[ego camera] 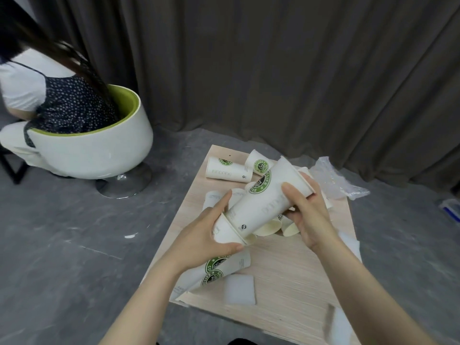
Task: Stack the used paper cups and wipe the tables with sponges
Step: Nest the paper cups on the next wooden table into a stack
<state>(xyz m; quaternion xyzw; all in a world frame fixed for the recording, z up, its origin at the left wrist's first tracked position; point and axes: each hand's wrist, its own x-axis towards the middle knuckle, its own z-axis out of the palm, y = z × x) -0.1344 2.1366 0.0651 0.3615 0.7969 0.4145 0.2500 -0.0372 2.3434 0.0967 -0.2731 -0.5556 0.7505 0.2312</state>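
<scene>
Above a light wooden table I hold a tilted stack of white paper cups with green logos. My left hand grips the lower cup at the stack's near end. My right hand grips the stack's upper part near its far end. More cups lie on their sides: two at the table's far edge, several under the stack, and a nested pair below my left wrist. A white sponge lies flat near the front of the table.
A crumpled clear plastic bag sits at the table's far right corner. Another white sponge lies at the right edge. A person sits in a white and green tub chair to the left. Grey curtains hang behind; the floor is grey.
</scene>
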